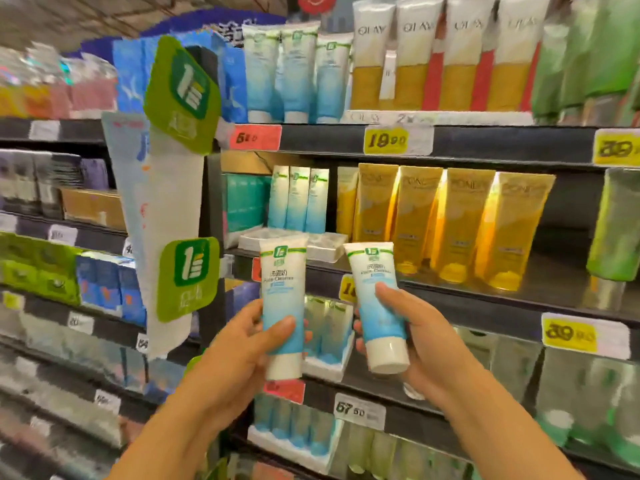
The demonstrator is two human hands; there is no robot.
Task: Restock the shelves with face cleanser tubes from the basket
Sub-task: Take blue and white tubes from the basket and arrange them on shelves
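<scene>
My left hand (242, 337) grips a white-and-blue face cleanser tube (282, 292), held upright with its white cap down. My right hand (412, 327) grips a second, matching tube (375, 292), tilted slightly left, cap down. Both tubes hover in front of the middle shelf (450, 292). On that shelf, three tubes of the same kind (298, 199) stand at the back in a white tray (322, 247). More of them (294, 71) stand on the top shelf. The basket is out of view.
Yellow tubes (450, 223) fill the middle shelf to the right of the tray, green tubes (613, 223) further right. A green-and-white brand banner (173, 209) juts out from the shelf upright on the left. Price tags line the shelf edges. Lower shelves hold more blue and green tubes.
</scene>
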